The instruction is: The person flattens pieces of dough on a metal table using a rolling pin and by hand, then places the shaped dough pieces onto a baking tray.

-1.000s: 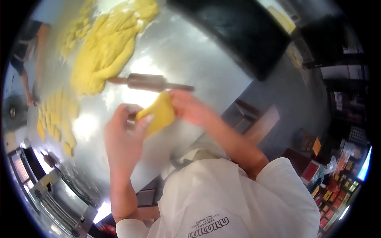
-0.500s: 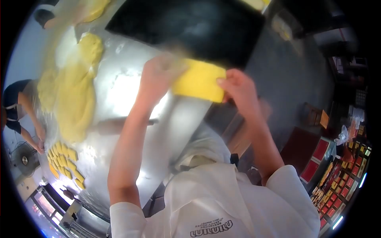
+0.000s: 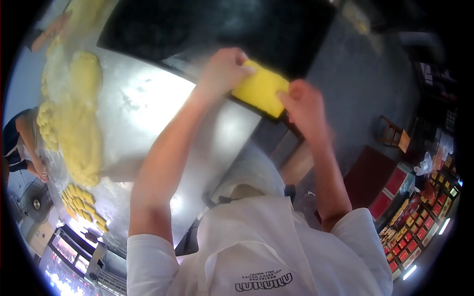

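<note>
A flat yellow dough sheet (image 3: 260,90) is stretched between my two hands at the near corner of a large black tray (image 3: 212,29). My left hand (image 3: 226,71) pinches its left upper edge, and my right hand (image 3: 303,103) pinches the right edge. The sheet lies over or just above the tray's near edge; whether it touches cannot be told. A rolling pin (image 3: 118,170), partly hidden behind my left forearm, rests on the metal table (image 3: 148,106).
A long mass of yellow dough (image 3: 79,123) covers the table's left part, with several small dough pieces (image 3: 81,202) below it. At the far left a person (image 3: 24,140) works at the table edge near a fan (image 3: 37,202). Another person's arm (image 3: 52,29) shows at upper left.
Both hands have carried the dough sheet from above the table near the rolling pin up to the black tray's corner. The sheet has gone from folded to spread flat. The view has turned.
</note>
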{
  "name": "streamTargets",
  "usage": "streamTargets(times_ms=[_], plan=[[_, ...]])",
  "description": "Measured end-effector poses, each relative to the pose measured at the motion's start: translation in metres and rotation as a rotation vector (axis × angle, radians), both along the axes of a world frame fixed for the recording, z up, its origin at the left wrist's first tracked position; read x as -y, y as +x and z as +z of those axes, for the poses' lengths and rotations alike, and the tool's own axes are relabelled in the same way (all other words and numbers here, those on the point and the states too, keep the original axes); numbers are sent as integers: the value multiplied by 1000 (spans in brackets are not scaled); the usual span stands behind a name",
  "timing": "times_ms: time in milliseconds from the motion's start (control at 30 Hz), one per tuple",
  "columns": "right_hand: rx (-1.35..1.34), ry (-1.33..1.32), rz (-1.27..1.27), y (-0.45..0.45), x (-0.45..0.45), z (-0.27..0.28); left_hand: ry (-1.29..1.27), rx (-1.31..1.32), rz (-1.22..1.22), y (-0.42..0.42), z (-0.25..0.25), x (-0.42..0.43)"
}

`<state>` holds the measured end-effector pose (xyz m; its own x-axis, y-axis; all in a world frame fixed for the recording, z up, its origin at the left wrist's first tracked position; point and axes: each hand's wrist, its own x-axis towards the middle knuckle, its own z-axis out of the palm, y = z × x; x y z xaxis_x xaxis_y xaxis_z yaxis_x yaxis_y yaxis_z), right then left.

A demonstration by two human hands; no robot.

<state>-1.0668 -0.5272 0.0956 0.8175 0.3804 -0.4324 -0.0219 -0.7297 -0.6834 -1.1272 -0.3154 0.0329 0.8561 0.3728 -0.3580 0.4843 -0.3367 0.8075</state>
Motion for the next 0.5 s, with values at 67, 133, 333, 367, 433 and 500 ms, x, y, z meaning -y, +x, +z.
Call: streamTargets(times_ms=[67,133,333,367,433,500], plan=[[140,-108,147,1,1,-3,-14,-4,-12,3,-6,2],[135,-131,168,1,2,2,81,15,-40,3,-8,4],[158,-101,184,28,3,26,46,-63,-69,4,1,8],[45,-46,172,38,-7,33,17,-68,-62,5,1,8],[-73,98,324,64,-14,21,21,-58,-40,3,2,11],[-28,133,574,84,-23,7,95,-26,2,-5,8,17]])
